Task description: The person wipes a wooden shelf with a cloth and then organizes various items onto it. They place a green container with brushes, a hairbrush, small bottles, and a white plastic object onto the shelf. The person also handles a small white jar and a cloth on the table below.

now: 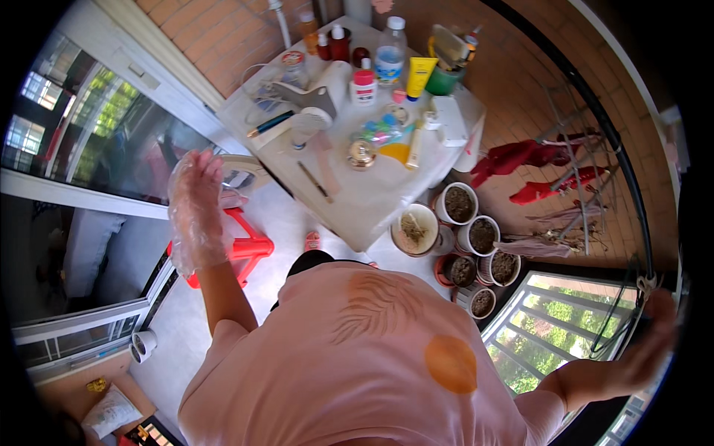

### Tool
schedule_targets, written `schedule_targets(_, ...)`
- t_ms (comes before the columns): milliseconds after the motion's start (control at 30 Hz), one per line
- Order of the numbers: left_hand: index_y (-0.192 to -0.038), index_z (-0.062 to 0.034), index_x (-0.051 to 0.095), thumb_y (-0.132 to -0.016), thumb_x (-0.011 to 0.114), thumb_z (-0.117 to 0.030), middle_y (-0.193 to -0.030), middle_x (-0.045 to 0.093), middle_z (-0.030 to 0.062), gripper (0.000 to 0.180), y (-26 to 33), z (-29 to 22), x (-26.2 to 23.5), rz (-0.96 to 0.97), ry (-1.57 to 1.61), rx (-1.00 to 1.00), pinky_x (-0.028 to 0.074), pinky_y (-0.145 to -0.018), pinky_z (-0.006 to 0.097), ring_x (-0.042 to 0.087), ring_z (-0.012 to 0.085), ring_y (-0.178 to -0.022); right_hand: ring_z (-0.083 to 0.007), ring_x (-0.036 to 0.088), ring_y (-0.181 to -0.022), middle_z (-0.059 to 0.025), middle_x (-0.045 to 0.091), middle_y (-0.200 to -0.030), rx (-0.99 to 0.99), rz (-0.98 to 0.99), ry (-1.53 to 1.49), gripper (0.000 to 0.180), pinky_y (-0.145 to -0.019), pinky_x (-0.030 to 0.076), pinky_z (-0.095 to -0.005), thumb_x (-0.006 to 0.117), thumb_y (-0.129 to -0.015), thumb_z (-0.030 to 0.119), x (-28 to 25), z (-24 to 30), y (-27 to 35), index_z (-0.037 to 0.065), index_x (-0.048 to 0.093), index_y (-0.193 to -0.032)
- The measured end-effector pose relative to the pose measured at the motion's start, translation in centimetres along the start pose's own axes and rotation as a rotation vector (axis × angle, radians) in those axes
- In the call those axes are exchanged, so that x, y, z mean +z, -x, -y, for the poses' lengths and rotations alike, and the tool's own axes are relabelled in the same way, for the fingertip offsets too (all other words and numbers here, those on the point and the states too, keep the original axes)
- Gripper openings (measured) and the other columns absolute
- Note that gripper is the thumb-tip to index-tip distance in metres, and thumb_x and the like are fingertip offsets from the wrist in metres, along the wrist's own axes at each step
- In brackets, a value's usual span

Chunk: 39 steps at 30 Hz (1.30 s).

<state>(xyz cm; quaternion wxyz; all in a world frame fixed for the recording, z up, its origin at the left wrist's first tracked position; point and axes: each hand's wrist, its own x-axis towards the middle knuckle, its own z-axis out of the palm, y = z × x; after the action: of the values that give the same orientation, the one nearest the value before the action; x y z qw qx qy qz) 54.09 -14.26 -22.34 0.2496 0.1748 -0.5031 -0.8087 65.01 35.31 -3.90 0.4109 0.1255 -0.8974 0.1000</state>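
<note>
My left hand point(196, 212) is raised at the left inside a loose, clear plastic glove. Its fingers point up and stretch out, and it holds nothing. Behind it are the glass sliding door point(111, 123) and a red plastic stool point(242, 249). Far out at the right, my right hand point(648, 338) is lifted near the dark rim, bare and slightly blurred. Its fingers reach upward, apparently with nothing in them, close to a knotted cord point(645, 284) on a black pole. Both hands are well away from the table point(357, 212).
Bottles, a yellow tube point(420, 76), a hair dryer point(323, 100), a brush point(314, 182) and a gold-lidded jar point(361, 154) crowd the table. Several soil-filled pots point(482, 235) stand at its right. Red cloths point(520, 160) hang on a rack before a brick wall. A window point(550, 327) lies lower right.
</note>
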Motion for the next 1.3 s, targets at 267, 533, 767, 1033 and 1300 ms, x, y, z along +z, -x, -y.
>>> schedule_targets(267,-0.112,0.0024,0.049,-0.086,0.055,-0.023,-0.105,0.056,0.0142,0.037,-9.8,-2.9,-10.9,-0.173,-0.048,0.053,0.041,-0.090,0.033,0.054,0.0248,-0.098,-0.0330,0.057,-0.074,-0.0149,0.060,-0.079,-0.136,1.108,-0.464,0.026,-0.067,0.044,-0.0402,0.062,-0.069,0.002,19.4,14.9,3.2,0.001,0.059,-0.095)
schedule_targets(533,-0.099,-0.0016,0.054,-0.086,0.053,-0.016,-0.085,0.060,0.0101,0.019,-14.9,3.3,-36.5,-0.452,-0.008,-0.246,0.051,-0.057,0.027,0.060,0.0186,-0.073,-0.0305,0.055,-0.077,-0.0121,0.056,-0.080,-0.294,1.404,-0.314,0.032,-0.067,0.042,-0.0402,0.063,-0.074,0.015,31.6,25.0,6.4,0.004,0.054,-0.103)
schedule_targets(767,-0.099,-0.0054,0.052,-0.085,0.053,-0.016,-0.088,0.057,0.0080,0.017,-6.0,8.9,-49.8,-0.892,-0.032,-0.539,0.049,-0.052,0.031,0.058,0.0213,-0.068,-0.0324,0.056,-0.085,-0.0134,0.059,-0.089,-0.414,1.475,-0.600,0.029,-0.073,0.044,-0.0404,0.061,-0.076,0.011,36.8,33.5,6.4,0.004,0.056,-0.103)
schedule_targets(1033,-0.101,-0.0024,0.056,-0.078,0.054,-0.015,-0.085,0.057,0.0082,0.026,-6.4,11.8,-63.8,-0.601,-0.994,-0.642,0.047,-0.055,0.033,0.059,0.0233,-0.066,-0.0309,0.056,-0.078,-0.0115,0.057,-0.082,-0.445,1.487,-0.561,0.028,-0.068,0.044,-0.0407,0.062,-0.075,0.016,37.9,39.6,8.7,0.005,0.057,-0.100)
schedule_targets(1300,-0.132,-0.0253,0.036,-0.074,0.055,-0.023,-0.136,0.031,0.0147,0.061,-18.9,17.2,-67.9,0.628,-2.213,-0.256,0.038,-0.086,0.049,0.036,0.0326,-0.119,-0.0321,0.056,-0.083,-0.0126,0.057,-0.090,-0.125,1.766,-0.150,0.028,-0.072,0.044,-0.0419,0.057,-0.079,0.020,36.8,48.4,12.5,0.007,0.056,-0.104)
